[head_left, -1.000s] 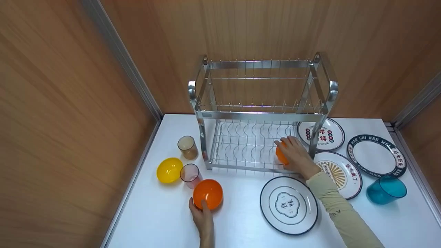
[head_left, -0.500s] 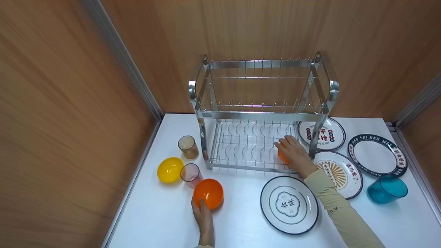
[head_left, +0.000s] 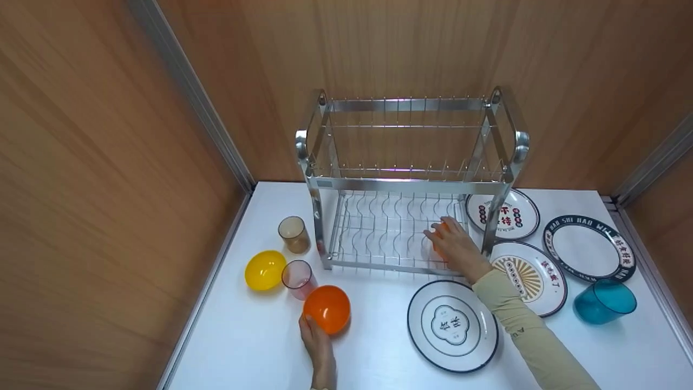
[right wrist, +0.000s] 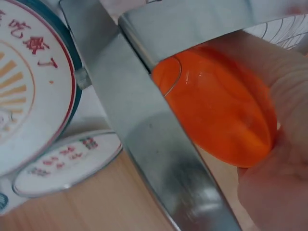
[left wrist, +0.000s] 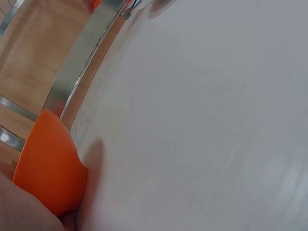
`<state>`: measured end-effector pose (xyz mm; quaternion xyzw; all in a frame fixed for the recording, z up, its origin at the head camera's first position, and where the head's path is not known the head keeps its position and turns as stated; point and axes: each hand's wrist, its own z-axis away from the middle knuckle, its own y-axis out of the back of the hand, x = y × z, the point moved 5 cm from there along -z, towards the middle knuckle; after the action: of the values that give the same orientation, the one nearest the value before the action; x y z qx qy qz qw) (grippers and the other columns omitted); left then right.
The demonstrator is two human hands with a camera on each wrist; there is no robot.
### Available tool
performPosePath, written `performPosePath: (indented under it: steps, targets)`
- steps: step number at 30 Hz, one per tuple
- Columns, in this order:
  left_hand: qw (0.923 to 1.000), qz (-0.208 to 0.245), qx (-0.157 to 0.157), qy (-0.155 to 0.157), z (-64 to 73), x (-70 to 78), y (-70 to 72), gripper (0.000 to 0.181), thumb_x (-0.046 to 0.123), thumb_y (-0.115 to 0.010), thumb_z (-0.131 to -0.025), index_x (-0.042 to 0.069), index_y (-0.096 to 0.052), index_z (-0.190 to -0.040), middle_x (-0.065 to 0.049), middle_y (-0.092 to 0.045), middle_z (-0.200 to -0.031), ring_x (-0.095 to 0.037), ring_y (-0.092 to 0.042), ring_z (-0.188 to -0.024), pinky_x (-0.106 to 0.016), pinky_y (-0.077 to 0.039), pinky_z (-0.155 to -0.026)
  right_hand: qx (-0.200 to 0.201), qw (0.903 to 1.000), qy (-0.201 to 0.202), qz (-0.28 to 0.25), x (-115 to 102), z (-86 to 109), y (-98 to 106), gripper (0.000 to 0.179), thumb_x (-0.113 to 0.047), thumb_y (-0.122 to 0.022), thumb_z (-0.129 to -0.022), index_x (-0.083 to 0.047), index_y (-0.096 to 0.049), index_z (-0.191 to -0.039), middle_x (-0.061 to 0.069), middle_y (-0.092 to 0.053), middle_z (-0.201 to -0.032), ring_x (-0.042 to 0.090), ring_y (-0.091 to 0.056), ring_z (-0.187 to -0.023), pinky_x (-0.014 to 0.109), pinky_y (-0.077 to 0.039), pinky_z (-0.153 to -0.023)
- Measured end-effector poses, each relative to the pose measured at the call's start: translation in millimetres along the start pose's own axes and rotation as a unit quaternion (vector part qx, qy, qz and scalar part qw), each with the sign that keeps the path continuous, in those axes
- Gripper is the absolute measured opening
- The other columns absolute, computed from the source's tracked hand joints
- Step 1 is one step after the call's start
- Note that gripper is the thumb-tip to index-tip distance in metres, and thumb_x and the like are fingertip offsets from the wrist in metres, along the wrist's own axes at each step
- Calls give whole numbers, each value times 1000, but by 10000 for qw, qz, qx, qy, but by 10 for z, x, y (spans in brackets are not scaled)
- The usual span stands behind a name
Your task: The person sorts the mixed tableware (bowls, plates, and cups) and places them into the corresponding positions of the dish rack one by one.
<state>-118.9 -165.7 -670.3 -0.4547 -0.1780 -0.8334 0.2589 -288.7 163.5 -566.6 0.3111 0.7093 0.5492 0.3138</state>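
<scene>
Near the front of the table my left hand [head_left: 318, 344] holds an orange bowl [head_left: 327, 309] by its lower left side, thumb at the rim. In the left wrist view this bowl [left wrist: 55, 166] stands right by the table surface. My right hand [head_left: 459, 252] reaches into the right end of the lower tier of a metal dish rack [head_left: 411, 187]. It grips a second orange bowl [right wrist: 216, 106], tilted on its side behind the rack's frame in the right wrist view. From the head, the hand covers most of that bowl.
A pink glass [head_left: 299, 279], a yellow bowl [head_left: 265, 270] and a brown glass [head_left: 294, 234] stand left. A plate [head_left: 453, 326] lies before the rack. To the right are a sunburst plate [head_left: 549, 290], a dark-rimmed plate [head_left: 587, 249], another plate [head_left: 522, 214] and a teal glass [head_left: 603, 302].
My right hand has shifted slightly left with its bowl inside the rack's lower tier. My left thumb has moved outward to the left side of the other bowl, which stays in place.
</scene>
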Motion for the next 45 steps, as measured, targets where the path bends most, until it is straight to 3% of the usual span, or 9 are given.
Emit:
performPosePath:
  steps: [5, 12, 17, 23, 28, 34, 37, 42, 45]
  targets:
    - [9998, 166, 48, 82, -5, -18, 16, 56, 37, -19, -114, 10, -19, -162, -17, -31, -163, -34, -34, -145, -55, -26, -122, -43, 9980, -187, -608, 5, 43, -36, 89, -2, -93, -70, -7, -51, -149, 21, -49, -151, 49, -28, -147, 66, -25, -118]
    - [10000, 55, 4, 55, 90, -41, 50, 58, 43, -17, -113, 16, -16, -164, -16, -30, -163, -37, -37, -139, -59, -28, -120, 451, 9896, -317, -1328, 1, 228, -28, 77, -13, -85, -83, -3, -49, -150, 20, -40, -159, 49, -19, -150, 67, -14, -121]
    - [9998, 147, -119, -31, 110, 30, 30, 57, 44, -18, -113, 18, -17, -164, -15, -30, -163, -36, -37, -139, -58, -28, -120, 1009, 9779, -512, -1760, -13, 298, 35, 72, -19, -83, -88, -5, -49, -149, 19, -35, -161, 45, -19, -151, 68, -23, -118]
    - [9993, 204, -306, -68, 152, 50, -18, 55, 43, -20, -113, 19, -19, -162, -14, -32, -162, -36, -38, -139, -58, -29, -120, 1901, 9557, -504, -2191, -92, 380, 104, 77, -18, -88, -83, -1, -50, -148, 27, -41, -154, 44, -37, -140, 63, -44, -107]
    - [9983, 214, -500, -213, 185, 90, -92, 51, 34, -20, -114, 19, -20, -163, -13, -29, -164, -34, -35, -143, -57, -28, -121, 2387, 9406, -616, -2335, -165, 464, 143, 76, -12, -89, -81, 6, -50, -144, 31, -46, -147, 40, -47, -130, 41, -51, -104]
    - [9961, 140, -779, -387, 271, 153, -212, 49, 22, -23, -112, 18, -24, -161, -12, -30, -164, -34, -35, -143, -57, -28, -120, 2390, 9321, -1082, -2497, -238, 618, 142, 77, -16, -87, -83, 7, -47, -145, 29, -42, -149, 38, -40, -136, 7, -24, -111]
    - [9941, 73, -888, -618, 335, 196, -271, 48, 20, -25, -112, 17, -29, -160, -11, -35, -162, -33, -37, -142, -58, -29, -120, 2310, 9275, -1340, -2616, -286, 712, 124, 75, -18, -85, -86, 6, -47, -145, 26, -41, -150, 36, -39, -137, 16, -27, -115]
    - [9878, 165, -1053, -1140, 447, 259, -378, 46, 18, -30, -111, 12, -37, -155, -13, -42, -157, -34, -41, -138, -59, -33, -117, 2083, 9110, -1830, -3053, -383, 851, 71, 73, -22, -81, -90, 4, -44, -148, 24, -41, -151, 39, -40, -139, 57, -36, -115]
    - [9790, 307, -1194, -1626, 515, 293, -445, 43, 13, -33, -111, 5, -40, -152, -17, -47, -153, -35, -45, -136, -58, -36, -116, 1939, 8980, -2078, -3357, -456, 911, 42, 72, -24, -78, -93, 2, -43, -149, 23, -42, -152, 41, -42, -138, 63, -36, -113]
